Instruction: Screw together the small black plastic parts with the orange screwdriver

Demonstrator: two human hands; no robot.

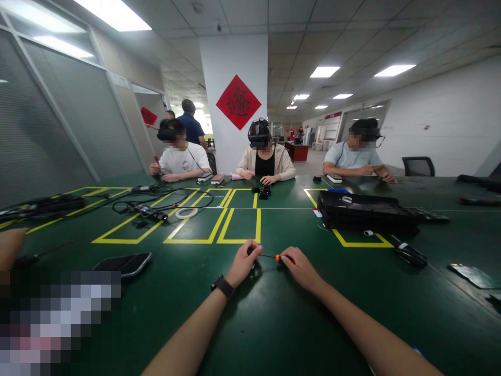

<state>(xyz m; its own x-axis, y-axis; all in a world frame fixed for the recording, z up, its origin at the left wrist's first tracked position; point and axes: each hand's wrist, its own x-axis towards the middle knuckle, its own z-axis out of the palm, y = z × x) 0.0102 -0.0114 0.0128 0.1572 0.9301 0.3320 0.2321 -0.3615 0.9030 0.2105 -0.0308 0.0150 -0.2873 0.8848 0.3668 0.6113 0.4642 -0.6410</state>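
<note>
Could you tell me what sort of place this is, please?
Probably a workshop or training room in an office building: a long green table marked with yellow tape boxes, people seated opposite, ceiling light panels.

Bright ceiling panels (117, 14), glossy glare, warped edges.

A red diamond sign (238, 102) on the white pillar (235, 62) bears one dark character (too stylised to read)

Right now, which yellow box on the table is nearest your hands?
The small yellow box straight ahead of both hands, right of the wider one; the others lie farther off.
</note>
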